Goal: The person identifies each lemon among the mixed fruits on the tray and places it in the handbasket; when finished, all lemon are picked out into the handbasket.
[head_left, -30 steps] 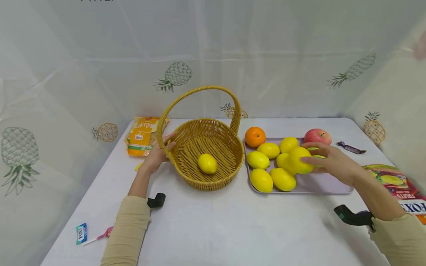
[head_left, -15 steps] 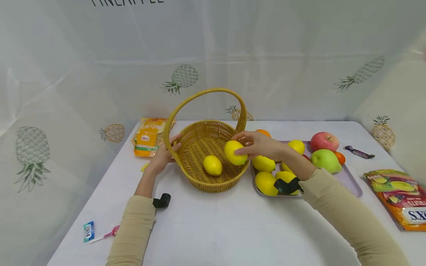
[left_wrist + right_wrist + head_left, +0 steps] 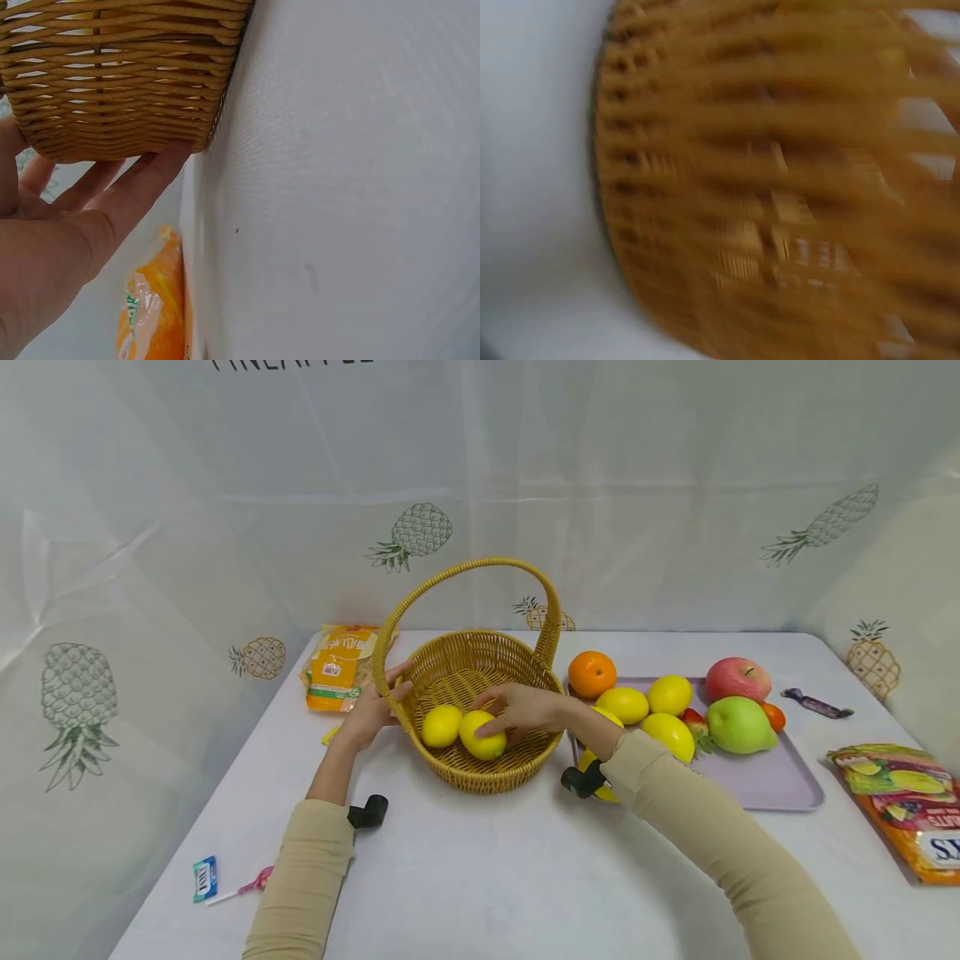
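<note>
The right hand (image 3: 525, 707) holds a yellow oval lemon (image 3: 478, 742) between curled fingers and thumb, inside a round golden-brown wicker basket (image 3: 480, 783). A second yellow lemon (image 3: 440, 727) lies just left of those fingertips. The left hand (image 3: 366, 717) rests nearly straight fingers against the basket's outer wall; beyond them lies an orange plastic packet (image 3: 330, 670).

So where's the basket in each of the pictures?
Head: the basket is near the middle, standing on the white table.
Left wrist: the basket is at the top left, partly cut off, with the left hand touching it.
Right wrist: the basket is blurry and fills most of the picture, out to the right edge.
Shared landmark: the white table, below the basket, then right of it, then left.
</note>
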A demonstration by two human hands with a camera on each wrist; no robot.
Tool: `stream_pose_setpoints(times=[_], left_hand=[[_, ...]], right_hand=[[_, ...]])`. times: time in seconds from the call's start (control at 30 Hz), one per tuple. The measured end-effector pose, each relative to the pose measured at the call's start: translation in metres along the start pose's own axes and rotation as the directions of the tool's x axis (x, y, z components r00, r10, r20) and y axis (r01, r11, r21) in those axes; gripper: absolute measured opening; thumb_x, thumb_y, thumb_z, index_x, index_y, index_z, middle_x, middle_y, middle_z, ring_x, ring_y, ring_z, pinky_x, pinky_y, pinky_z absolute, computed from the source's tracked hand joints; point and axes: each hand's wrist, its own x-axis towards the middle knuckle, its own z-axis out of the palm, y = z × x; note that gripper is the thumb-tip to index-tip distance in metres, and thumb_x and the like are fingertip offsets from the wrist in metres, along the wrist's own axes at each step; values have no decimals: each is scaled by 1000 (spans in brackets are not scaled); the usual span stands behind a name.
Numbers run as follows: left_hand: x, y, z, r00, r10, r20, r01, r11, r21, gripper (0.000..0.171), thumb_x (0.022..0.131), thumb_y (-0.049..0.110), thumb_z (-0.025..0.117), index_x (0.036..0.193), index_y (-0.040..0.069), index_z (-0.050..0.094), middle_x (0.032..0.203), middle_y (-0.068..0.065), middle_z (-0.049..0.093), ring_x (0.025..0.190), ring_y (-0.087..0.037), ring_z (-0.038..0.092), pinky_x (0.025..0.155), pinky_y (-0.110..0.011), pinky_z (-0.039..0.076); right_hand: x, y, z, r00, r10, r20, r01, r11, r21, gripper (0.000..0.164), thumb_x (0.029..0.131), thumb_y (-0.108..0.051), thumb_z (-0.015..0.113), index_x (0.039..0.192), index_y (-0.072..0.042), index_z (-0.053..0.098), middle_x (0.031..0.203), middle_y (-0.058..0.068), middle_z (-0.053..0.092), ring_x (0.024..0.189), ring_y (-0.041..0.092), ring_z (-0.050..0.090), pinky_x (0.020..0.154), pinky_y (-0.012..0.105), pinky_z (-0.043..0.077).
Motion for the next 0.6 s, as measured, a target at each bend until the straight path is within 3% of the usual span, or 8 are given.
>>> stream_pose_setpoints(times=[0.3, 0.6], left_hand=[[2, -2, 0, 1000, 4, -2, -4, 1000, 8, 52, 104, 25, 47, 153, 15, 31, 154, -14, 30, 130, -41, 41, 90, -57, 48], [1, -2, -1, 1000, -7, 8, 7, 1000, 1, 54, 103, 26, 48, 153, 16, 31, 156, -12, 27, 130, -42, 41, 92, -60, 45]], right_hand=[[10, 0, 22, 999, 4, 44, -11, 984, 177, 49, 91, -16, 70, 134, -5, 51, 128, 18, 50, 105, 25, 60, 80, 39, 56], [-1, -2, 10, 999, -3, 54, -9, 975, 223, 50, 95, -13, 64, 141, -3, 45, 129, 16, 51, 115, 28, 54, 89, 43, 52]])
